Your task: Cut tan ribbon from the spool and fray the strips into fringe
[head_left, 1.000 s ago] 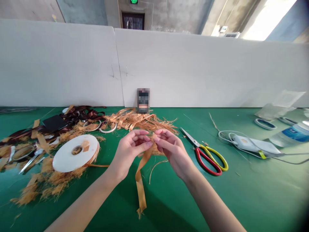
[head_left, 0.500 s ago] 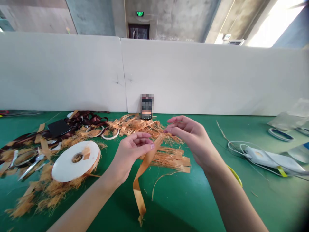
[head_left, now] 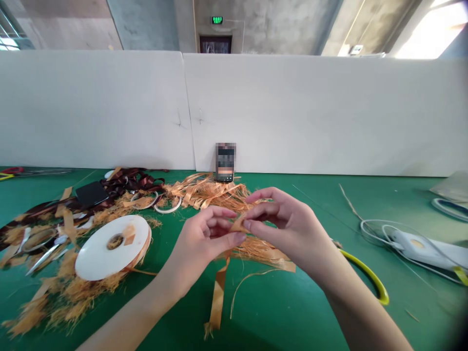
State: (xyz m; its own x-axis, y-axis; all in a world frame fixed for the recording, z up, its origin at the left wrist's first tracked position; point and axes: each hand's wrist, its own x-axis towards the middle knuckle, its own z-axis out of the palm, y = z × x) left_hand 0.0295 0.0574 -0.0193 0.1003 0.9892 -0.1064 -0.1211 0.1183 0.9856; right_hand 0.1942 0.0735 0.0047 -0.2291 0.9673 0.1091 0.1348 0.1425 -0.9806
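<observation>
An orange satin ribbon (head_left: 218, 297) with a frayed lower end hangs from between my hands. My left hand (head_left: 208, 234) pinches it near the top, thumb against fingers. Fingertips of my right hand (head_left: 278, 219) close on the same ribbon just to the right, almost touching the left fingertips. The ribbon's upper end is partly hidden by the fingers. Under my hands lies a bundle of cut, frayed ribbon strips (head_left: 270, 253), partly covered by the right hand. Behind them spreads a heap of more orange strips (head_left: 197, 190).
A white ribbon spool (head_left: 98, 248) lies at left among frayed scraps and scissors (head_left: 47, 256). Dark brown ribbons (head_left: 142, 180) and a black square object (head_left: 91, 194) sit behind. A phone (head_left: 225, 163) leans on the white partition. At right are a yellow-handled tool (head_left: 369, 273) and a white power strip (head_left: 420, 248).
My right hand has come down and left to the ribbon, so both hands now meet on it. The ribbon's hanging part is straighter and shorter. The view has shifted slightly.
</observation>
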